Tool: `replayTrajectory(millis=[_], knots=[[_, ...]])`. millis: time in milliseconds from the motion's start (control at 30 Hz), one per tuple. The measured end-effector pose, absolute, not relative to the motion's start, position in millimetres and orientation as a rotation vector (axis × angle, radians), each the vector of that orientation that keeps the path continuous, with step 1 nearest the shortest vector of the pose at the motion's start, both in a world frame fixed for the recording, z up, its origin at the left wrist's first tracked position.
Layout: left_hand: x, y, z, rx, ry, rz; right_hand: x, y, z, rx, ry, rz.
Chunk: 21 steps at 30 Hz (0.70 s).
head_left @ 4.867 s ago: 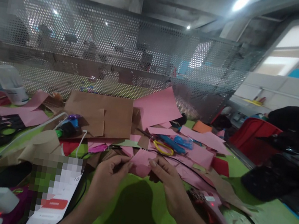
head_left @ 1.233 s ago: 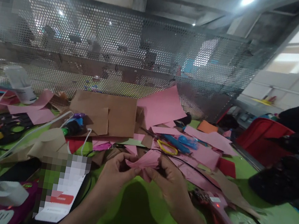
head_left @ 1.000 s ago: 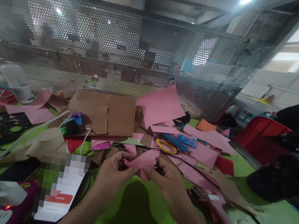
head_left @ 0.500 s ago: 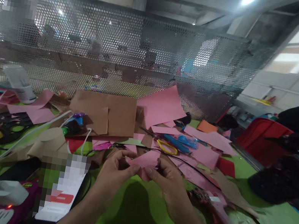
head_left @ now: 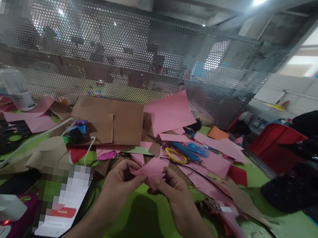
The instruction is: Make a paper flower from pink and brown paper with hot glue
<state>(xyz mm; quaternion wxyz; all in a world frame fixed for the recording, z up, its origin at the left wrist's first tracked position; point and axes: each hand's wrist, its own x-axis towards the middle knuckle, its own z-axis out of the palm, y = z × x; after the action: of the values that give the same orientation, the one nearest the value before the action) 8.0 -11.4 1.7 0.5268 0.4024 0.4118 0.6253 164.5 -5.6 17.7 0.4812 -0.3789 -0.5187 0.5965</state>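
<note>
A small folded piece of pink paper (head_left: 151, 170) is held up between my two hands over the green table. My left hand (head_left: 123, 180) pinches its left side between thumb and fingers. On the other side, my right hand (head_left: 175, 189) grips the paper's lower right edge, its thumb pressed on the front. Several pointed layers show in the paper; its back is hidden. Just beyond it lie yellow-handled scissors (head_left: 175, 155) among pink scraps. A pink hot glue gun (head_left: 234, 224) rests to the right of my right hand.
A phone (head_left: 61, 208) and a white charger plug (head_left: 5, 206) lie at the left, with cables around them. Brown cardboard (head_left: 125, 119) and a large pink sheet (head_left: 171, 111) lean before a perforated metal screen (head_left: 98, 42). A red chair (head_left: 275, 145) stands right.
The pink paper has turned a little and its layers stand more spread and upright. Both hands keep hold of it. The whole view has shifted slightly.
</note>
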Motion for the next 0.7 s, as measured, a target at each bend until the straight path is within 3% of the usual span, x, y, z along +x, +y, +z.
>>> replayTrajectory(millis=[367, 700], knots=[[7.4, -7.4, -6.5, 1.028, 0.934, 1.403, 167.6, -2.5, 20.1, -0.943, -1.317, 1.321], [4.0, -6.0, -7.3, 1.043, 0.885, 1.314, 172.3, -3.5, 19.7, -1.047, -1.63, 0.91]])
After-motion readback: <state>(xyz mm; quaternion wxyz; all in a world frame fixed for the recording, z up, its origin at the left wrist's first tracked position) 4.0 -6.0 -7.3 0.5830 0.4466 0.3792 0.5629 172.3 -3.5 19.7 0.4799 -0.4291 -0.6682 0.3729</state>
